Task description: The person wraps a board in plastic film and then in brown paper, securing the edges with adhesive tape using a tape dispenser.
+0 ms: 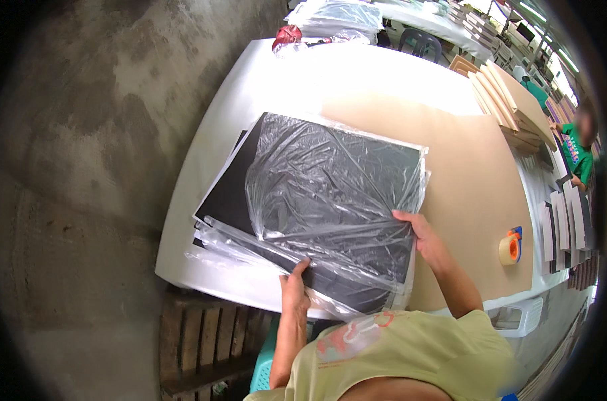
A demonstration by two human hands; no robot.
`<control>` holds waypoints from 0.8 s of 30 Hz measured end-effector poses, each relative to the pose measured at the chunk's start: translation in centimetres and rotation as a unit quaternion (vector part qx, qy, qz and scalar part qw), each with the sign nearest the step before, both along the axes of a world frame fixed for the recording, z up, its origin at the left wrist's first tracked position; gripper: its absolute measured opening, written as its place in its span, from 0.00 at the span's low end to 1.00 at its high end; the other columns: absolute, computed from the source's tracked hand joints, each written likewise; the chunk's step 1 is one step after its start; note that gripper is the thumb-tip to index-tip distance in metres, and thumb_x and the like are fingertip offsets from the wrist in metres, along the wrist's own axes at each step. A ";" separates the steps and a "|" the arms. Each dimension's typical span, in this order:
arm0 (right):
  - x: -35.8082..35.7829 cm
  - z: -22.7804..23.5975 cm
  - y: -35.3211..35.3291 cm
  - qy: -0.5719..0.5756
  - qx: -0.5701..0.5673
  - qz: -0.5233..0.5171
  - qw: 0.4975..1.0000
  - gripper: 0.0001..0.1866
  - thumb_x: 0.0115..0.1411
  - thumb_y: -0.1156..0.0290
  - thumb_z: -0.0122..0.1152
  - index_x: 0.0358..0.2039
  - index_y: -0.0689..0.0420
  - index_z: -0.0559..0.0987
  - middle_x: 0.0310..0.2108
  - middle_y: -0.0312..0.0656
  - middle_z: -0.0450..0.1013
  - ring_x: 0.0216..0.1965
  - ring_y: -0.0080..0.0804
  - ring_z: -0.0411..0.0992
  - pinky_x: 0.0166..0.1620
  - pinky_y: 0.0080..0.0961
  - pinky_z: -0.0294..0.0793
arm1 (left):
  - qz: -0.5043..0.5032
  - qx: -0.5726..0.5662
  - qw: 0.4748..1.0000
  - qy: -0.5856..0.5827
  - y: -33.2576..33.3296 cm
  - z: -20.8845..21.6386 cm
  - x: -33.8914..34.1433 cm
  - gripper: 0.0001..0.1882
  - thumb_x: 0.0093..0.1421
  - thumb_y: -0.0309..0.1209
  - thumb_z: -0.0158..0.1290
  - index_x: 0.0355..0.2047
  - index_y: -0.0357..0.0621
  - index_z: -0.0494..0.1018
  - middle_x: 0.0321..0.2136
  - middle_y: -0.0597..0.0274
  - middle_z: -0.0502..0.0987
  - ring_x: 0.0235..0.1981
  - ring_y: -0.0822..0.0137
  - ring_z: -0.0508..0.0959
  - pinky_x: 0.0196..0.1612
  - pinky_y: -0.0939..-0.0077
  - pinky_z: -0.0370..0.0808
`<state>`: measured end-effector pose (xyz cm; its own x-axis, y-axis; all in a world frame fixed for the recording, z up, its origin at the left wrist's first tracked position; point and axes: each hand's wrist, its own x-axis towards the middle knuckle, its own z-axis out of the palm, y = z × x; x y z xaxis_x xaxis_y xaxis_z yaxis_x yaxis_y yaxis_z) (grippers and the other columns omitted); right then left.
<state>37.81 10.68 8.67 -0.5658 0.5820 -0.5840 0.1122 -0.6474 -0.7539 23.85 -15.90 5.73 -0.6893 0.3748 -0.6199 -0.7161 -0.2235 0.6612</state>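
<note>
A large, flat black panel [231,190] with thin white edges lies on the table in front of me. Crinkled clear plastic film [310,180] covers most of it, leaving a strip bare at the left. A loose fold of film runs along the near edge. My left hand [294,289] is closed at that near edge, its thumb on top of the film and its fingers hidden below. At the right edge my right hand [420,234] grips the film-covered panel, thumb above and fingers underneath. Corners of another dark sheet peek out from under the panel at the left.
Brown board [474,200] covers the table's right part, with a tape roll in a dispenser [510,247] on it. Stacked tan panels [507,100] stand at the far right, near a person in green [577,150]. A wooden pallet [206,337] sits below the table's near-left edge.
</note>
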 end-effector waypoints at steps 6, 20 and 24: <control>4.3 9.5 1.6 -0.047 0.005 0.027 0.998 0.19 0.49 0.69 0.63 0.40 0.65 0.73 0.36 0.45 0.74 0.35 0.34 0.74 0.43 0.30 0.74 | -0.030 0.017 0.996 0.079 0.1 7.7 6.9 0.53 0.46 0.37 0.64 0.58 0.24 0.39 0.55 0.41 0.52 0.56 0.60 0.57 0.56 0.71 0.57; 3.5 15.6 0.9 -0.003 0.114 0.130 0.985 0.21 0.47 0.67 0.64 0.41 0.60 0.71 0.36 0.41 0.73 0.34 0.29 0.73 0.38 0.27 0.76 | 0.043 -0.180 0.444 0.877 1.0 8.1 4.9 0.10 0.50 0.27 0.47 0.31 0.40 0.75 0.32 0.59 0.79 0.34 0.65 0.79 0.35 0.79 0.69; -2.7 22.8 -0.4 0.051 0.164 0.177 0.969 0.25 0.46 0.63 0.65 0.43 0.58 0.70 0.36 0.41 0.72 0.36 0.30 0.73 0.38 0.25 0.75 | 0.097 -0.163 0.489 0.851 0.2 11.4 0.0 0.12 0.42 0.27 0.55 0.30 0.41 0.77 0.28 0.59 0.79 0.27 0.68 0.78 0.31 0.80 0.67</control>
<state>35.06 10.26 31.48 -0.8094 0.4848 -0.3312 0.1979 -0.3058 -0.9313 23.89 -15.70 17.16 -0.3142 0.2731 0.9092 0.9482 0.1379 0.2862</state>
